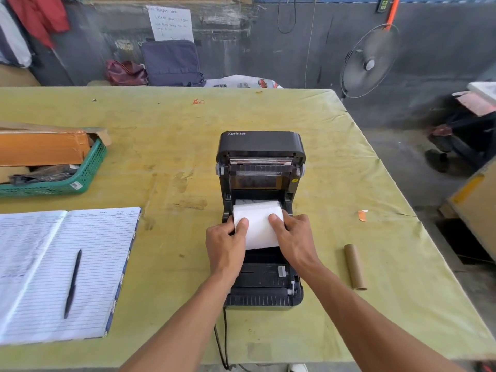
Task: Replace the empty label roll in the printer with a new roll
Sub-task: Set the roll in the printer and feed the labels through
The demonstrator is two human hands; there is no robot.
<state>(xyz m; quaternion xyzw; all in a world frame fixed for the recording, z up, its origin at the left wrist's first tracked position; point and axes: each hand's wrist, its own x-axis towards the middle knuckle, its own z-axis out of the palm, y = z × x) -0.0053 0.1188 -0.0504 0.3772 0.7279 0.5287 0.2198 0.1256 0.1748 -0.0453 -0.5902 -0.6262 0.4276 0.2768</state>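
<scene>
Forearms reach in from the bottom edge toward a black label printer that stands open on a yellow-green table, its lid tilted up at the far end. Left hand and right hand close on the two ends of a new white label roll, thumbs lying on top of the paper, fingers hidden round the sides. That roll sits in the printer's open bay, its near part still raised above the black feed tray. To the right, well apart from the printer, an empty cardboard core lies on the table. On the left, a pen rests on an open lined notebook. Farther left is a green basket holding cardboard. Beyond the table's far right corner stands a fan.
</scene>
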